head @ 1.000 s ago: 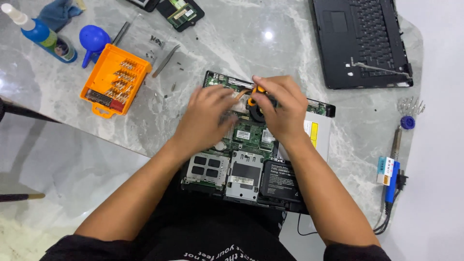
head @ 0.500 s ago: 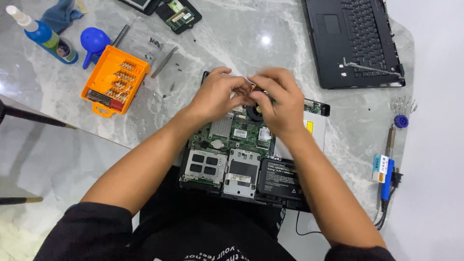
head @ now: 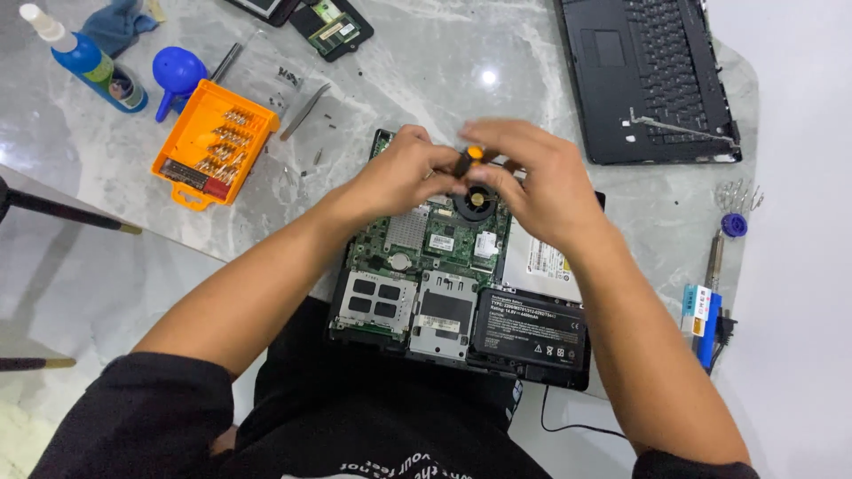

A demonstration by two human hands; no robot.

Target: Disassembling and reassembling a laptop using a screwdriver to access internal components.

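Note:
An opened laptop base [head: 444, 293] lies on the marble table in front of me, its green board, round black fan [head: 475, 202] and black battery [head: 532, 333] exposed. Above the fan both hands meet. My left hand [head: 399, 173] and my right hand [head: 541, 182] pinch a small screwdriver [head: 466, 160] with a black shaft and orange tip between their fingers. The driver's lower end is hidden by the fingers, so I cannot tell whether it touches the board.
An orange bit case [head: 209, 151] lies open at the left, with a blue blower [head: 176, 73], a blue bottle [head: 84, 60] and tweezers [head: 306, 111] near it. A detached black keyboard cover [head: 648, 75] is at the back right. A soldering iron [head: 710, 302] rests by the right edge.
Both hands have lifted slightly and moved toward the far edge of the laptop base. The screwdriver now sits between the fingertips of both hands; the head camera has shifted a little.

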